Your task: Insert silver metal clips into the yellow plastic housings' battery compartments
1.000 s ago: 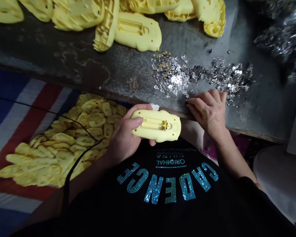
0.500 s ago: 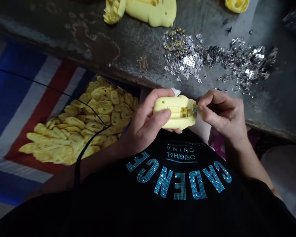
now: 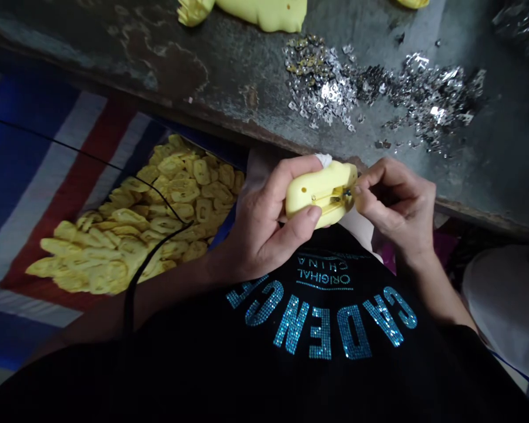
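Note:
My left hand (image 3: 264, 226) is closed round a pale yellow plastic toy casing (image 3: 300, 197), thumb along its lower side and fingers behind. A long recessed slot in the casing faces up, with a small hole beside it. White wrapping covers one of my left fingertips. At the casing's right end, my right hand (image 3: 399, 202) is closed in a pinch. A tiny dark piece (image 3: 347, 192) shows at its fingertips, by the end of the slot; its kind is too small to make out.
Small shiny metal clips (image 3: 321, 88) lie heaped on the worn dark table (image 3: 242, 76). More yellow casings (image 3: 264, 13) lie at its far edge. Left and below, many yellow pieces (image 3: 176, 194) rest on a striped sheet (image 3: 83, 147). A black cord (image 3: 134, 288) crosses my left arm.
The casing has tilted, its right end rising, and has shifted slightly right with my left hand. My right fingertips are now nearer the slot. The table view has shifted up and left.

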Demonstrator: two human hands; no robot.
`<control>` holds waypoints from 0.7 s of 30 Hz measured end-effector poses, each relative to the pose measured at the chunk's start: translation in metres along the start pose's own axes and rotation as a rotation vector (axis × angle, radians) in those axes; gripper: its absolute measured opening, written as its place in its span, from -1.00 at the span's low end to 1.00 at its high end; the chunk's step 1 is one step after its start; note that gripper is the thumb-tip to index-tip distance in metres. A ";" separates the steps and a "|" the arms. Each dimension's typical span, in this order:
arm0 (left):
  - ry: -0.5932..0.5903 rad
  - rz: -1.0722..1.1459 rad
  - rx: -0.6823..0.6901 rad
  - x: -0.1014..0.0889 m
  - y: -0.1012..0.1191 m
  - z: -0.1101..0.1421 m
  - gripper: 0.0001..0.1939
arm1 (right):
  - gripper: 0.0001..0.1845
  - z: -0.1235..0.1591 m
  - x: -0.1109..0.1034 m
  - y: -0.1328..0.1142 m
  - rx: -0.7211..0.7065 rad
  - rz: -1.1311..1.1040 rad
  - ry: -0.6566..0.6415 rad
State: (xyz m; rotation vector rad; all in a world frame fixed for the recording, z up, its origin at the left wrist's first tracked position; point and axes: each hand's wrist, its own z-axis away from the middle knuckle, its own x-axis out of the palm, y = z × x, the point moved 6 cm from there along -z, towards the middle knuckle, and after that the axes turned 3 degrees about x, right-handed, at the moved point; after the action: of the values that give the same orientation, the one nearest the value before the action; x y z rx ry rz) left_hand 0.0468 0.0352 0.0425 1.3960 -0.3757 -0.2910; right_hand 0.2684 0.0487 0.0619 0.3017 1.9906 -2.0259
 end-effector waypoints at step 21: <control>-0.045 -0.347 0.330 0.010 0.027 -0.009 -0.45 | -0.62 0.014 0.007 0.014 0.101 -0.007 0.207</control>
State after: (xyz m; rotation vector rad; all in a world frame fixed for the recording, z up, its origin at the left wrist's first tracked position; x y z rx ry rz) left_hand 0.0592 0.0430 0.0692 1.7835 -0.2221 -0.5646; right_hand 0.2673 0.0338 0.0467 0.5475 2.0106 -2.1817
